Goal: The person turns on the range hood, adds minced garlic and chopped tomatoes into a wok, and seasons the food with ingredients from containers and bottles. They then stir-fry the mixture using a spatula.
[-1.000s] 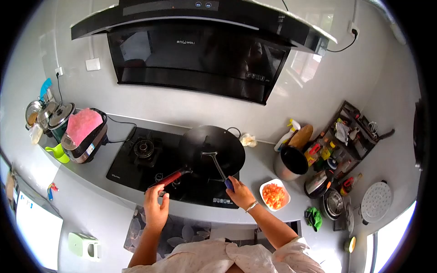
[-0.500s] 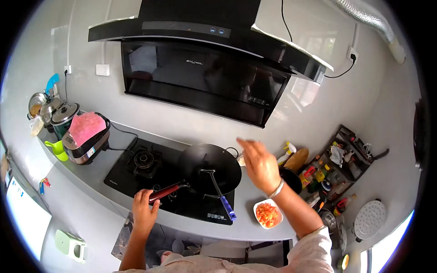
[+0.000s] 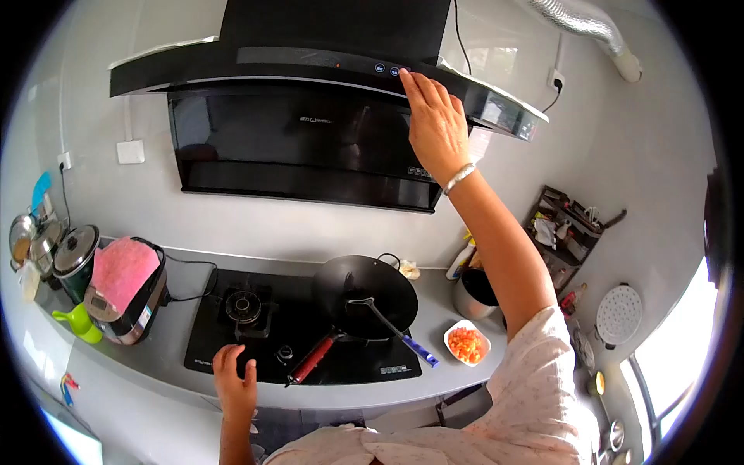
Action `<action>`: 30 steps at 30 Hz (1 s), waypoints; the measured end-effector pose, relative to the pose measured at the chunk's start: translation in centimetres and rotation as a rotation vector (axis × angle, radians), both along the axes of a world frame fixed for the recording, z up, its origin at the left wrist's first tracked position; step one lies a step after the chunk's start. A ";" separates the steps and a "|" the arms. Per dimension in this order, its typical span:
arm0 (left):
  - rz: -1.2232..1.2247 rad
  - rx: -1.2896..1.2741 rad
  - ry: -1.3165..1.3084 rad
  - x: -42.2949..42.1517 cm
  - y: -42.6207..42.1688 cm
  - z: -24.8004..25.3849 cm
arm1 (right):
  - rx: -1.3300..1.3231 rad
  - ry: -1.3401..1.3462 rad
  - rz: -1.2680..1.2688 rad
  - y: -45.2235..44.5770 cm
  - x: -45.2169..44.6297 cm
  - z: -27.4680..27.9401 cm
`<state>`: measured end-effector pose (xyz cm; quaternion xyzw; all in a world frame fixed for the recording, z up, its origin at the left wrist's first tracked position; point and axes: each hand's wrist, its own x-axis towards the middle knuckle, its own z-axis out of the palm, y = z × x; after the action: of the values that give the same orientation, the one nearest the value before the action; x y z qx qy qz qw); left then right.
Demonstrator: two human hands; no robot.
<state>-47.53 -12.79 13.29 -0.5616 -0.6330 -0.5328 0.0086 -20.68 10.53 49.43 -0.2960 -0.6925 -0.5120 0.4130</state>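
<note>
Right hand: grip unclosed, at hood panel, twelve o'clock. Left hand: grip apart, empty, seven o'clock. Wok: sat unheld, six o'clock; your sleeve, snagging the spatula, could have tipped it.

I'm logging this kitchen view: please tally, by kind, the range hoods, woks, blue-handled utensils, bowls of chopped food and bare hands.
Range hood: 1
Wok: 1
Blue-handled utensil: 1
Bowl of chopped food: 1
Hands: 2 (left hand, right hand)
Total: 6
</note>
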 end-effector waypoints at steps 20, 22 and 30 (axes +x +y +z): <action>-0.141 -0.049 -0.029 -7.1 0.4 -0.5 | -0.282 0.182 0.037 -1.1 -0.9 -0.4; -0.154 -0.036 -0.008 -7.4 0.3 -0.6 | -0.267 0.165 0.026 -1.3 -1.2 -0.5; -0.149 -0.024 -0.043 -7.7 -0.1 -1.0 | -0.193 0.121 -0.043 -3.7 -4.4 -0.4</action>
<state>-55.23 -12.92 12.33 -0.5957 -0.5956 -0.5364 -0.0514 -25.12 6.86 49.02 -0.3796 -0.7057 -0.4330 0.4127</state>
